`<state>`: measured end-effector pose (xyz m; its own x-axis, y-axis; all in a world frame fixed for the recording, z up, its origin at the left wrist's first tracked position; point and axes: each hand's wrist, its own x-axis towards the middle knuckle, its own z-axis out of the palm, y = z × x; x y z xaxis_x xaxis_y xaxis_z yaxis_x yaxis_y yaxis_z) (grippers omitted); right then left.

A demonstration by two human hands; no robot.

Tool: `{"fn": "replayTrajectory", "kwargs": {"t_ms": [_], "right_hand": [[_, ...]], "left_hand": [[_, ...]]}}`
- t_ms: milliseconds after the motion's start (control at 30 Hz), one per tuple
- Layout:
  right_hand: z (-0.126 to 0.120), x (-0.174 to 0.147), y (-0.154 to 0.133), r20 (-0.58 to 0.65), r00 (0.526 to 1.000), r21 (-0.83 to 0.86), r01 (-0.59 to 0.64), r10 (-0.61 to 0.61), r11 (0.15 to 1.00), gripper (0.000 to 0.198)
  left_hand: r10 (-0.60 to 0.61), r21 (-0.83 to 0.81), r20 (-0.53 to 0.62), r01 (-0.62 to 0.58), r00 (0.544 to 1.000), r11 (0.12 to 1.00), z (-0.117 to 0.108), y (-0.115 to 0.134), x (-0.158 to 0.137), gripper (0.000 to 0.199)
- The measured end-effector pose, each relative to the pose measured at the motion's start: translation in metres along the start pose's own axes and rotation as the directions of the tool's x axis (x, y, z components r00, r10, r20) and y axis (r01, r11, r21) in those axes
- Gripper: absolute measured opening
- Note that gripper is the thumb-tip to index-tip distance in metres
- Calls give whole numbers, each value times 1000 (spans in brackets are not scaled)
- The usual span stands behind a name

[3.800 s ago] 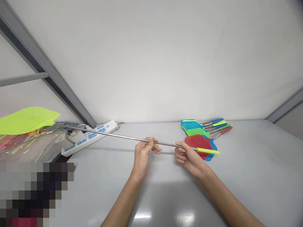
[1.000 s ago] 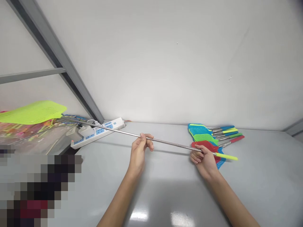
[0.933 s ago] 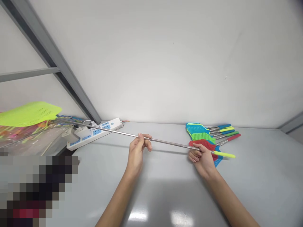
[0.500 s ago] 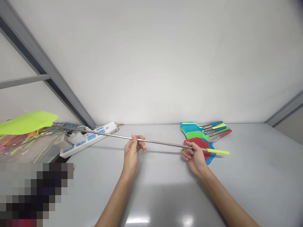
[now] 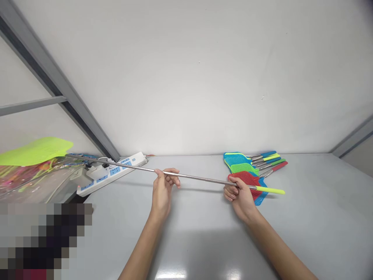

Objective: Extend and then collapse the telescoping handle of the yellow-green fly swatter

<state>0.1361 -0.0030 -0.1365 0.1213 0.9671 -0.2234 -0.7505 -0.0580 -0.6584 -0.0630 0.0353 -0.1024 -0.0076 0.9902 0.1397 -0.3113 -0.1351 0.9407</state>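
A yellow-green fly swatter [image 5: 192,178] with a long telescopic metal rod stretches across the view, its perforated head [image 5: 37,151] at the far left and its yellow grip [image 5: 270,190] at the right. My left hand [image 5: 163,192] pinches the middle of the rod between thumb and fingers, the other fingers loosely curled. Closed round the rod near the grip is my right hand [image 5: 239,194]. Behind that hand, several fly swatters with blue, green and red heads lie overlapped on the table; the red head [image 5: 246,181] is partly covered by the hand and rod.
A white power strip [image 5: 109,177] with plugs in it lies on the left of the grey table [image 5: 192,217]. Clear plastic bags [image 5: 35,181] with colourful items are beyond it. A metal frame post [image 5: 67,95] rises at the left, and a pale wall [image 5: 198,77] stands behind.
The view has shifted slightly. My left thumb has slid a little to the left along the rod. Both hands keep hold of the fly swatter.
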Motion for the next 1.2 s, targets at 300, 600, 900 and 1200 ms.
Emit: {"fn": "replayTrajectory", "kwargs": {"t_ms": [300,600,900,1200], "right_hand": [[-6,3,2,-34,999,6,14,-13,1000,34],[-8,6,-2,-113,993,26,49,-45,998,30],[-8,7,-3,-104,994,28,47,-44,998,32],[-11,8,-3,-86,995,36,59,-55,998,36]], "left_hand": [[-32,-71,51,36,998,997,-3,1,1,62],[-43,-149,152,66,987,987,-1,3,-1,78],[-61,-175,144,86,988,981,0,4,-2,76],[-43,-197,121,66,992,978,9,-6,-7,50]]}}
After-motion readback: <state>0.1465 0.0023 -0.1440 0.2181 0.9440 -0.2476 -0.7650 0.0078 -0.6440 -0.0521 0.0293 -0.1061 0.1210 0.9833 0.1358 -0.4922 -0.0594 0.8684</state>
